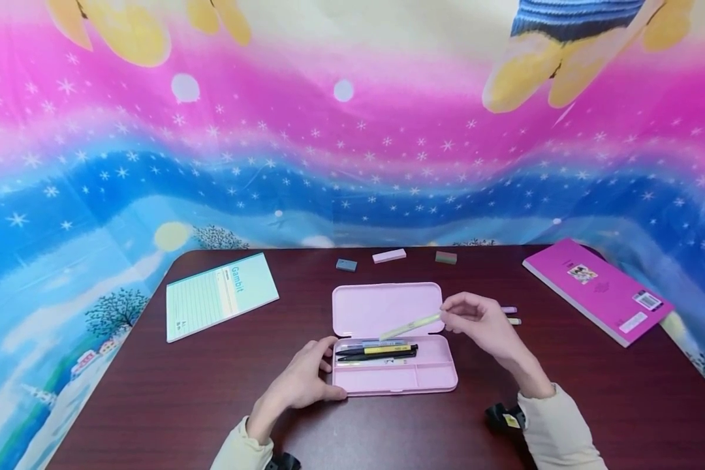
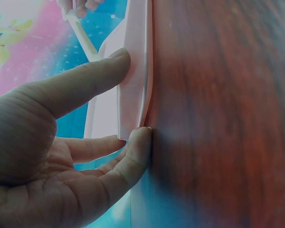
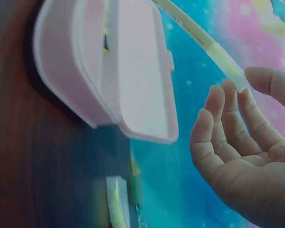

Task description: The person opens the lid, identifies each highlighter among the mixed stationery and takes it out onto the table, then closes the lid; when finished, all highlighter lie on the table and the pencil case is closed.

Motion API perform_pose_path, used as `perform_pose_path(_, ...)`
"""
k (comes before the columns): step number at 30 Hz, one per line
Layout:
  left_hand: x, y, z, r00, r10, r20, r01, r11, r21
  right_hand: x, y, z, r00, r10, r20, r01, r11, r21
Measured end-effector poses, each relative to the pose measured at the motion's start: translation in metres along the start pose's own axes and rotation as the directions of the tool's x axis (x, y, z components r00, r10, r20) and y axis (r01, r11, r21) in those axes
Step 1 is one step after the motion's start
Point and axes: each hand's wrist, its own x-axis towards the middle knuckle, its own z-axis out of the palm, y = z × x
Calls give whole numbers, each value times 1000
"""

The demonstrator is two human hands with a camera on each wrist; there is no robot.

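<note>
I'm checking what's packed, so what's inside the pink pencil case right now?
The pencil case tray holds a black pen, a yellow-barrelled pen and another above; anything beneath them is hidden.

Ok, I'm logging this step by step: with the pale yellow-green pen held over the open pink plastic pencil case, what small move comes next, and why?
Probably lower the pale yellow-green pen into the open pink plastic pencil case. The right hand pinches its end, the tip already points at the tray holding the other pens, and the left hand steadies the case's edge.
</note>
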Motion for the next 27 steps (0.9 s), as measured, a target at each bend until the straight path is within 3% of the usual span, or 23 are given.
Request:
perform_pose_path(10,1,2,2,999,30,-11,-31,999,-12,-7,0,-40,997,-4,-78,16,989,149)
perform_pose_path(16,0,2,2,999,29,-17,-29,1000,-9,-15,7,-65,994,10,-113,8,988,156)
perform_pose_path(21,0,2,2,1000,23,-16,-23,1000,-8,-20,16,-85,991,66,-116,-52,992,119)
perform_pose_path(27,-1,1,2,1000,22,-17,-23,1000,-7,-24,27,-103,988,107,-111,-88,982,169)
